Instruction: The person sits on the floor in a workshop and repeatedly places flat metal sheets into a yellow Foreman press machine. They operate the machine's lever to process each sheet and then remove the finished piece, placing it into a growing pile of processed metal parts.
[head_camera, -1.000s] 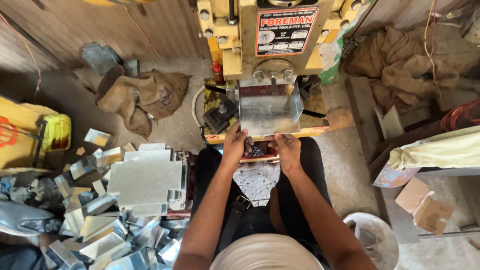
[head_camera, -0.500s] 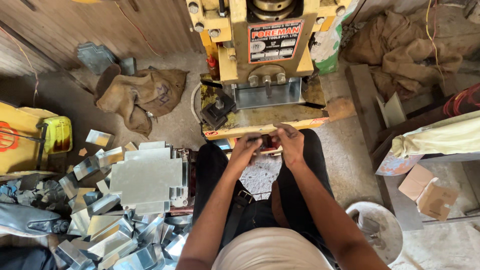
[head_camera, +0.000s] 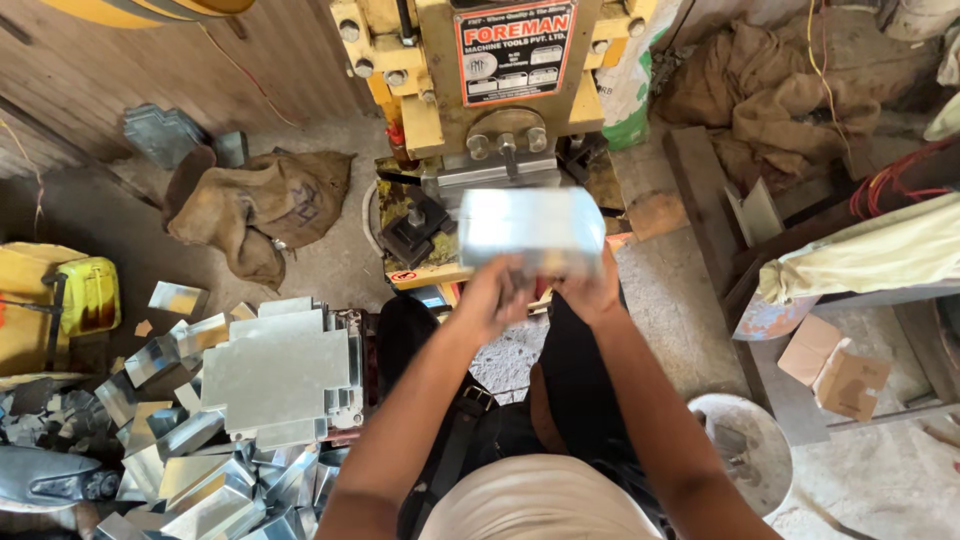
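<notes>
Head view, looking down over my lap at the yellow press machine (head_camera: 500, 90). Both my hands hold a bent rectangular piece of shiny sheet metal (head_camera: 530, 230), lifted clear of the press bed (head_camera: 430, 270) and hanging just in front of the grey tooling block (head_camera: 495, 178). My left hand (head_camera: 495, 295) clenches the piece's near left corner from below; my right hand (head_camera: 590, 290) grips the near right corner, its fingers mostly hidden behind the metal. The piece is motion-blurred, so its exact fold lines cannot be read.

To do this step well, I judge that I should keep both grips on the near edge only, fingers away from the tooling, hold the piece level, and square its far edge to the machine's front before it meets anything.

The piece is a pale silver, box-like form with a flat top face and a folded right end, reflective and unpainted; it spans roughly the width of the tooling block.

To my left on the floor lies a stack of flat notched sheet-metal blanks (head_camera: 280, 375), with a heap of folded silver offcuts (head_camera: 190, 470) beside and below it. A brown burlap sack (head_camera: 265, 205) lies beyond them, and a white bucket (head_camera: 745, 450) stands by my right elbow.
</notes>
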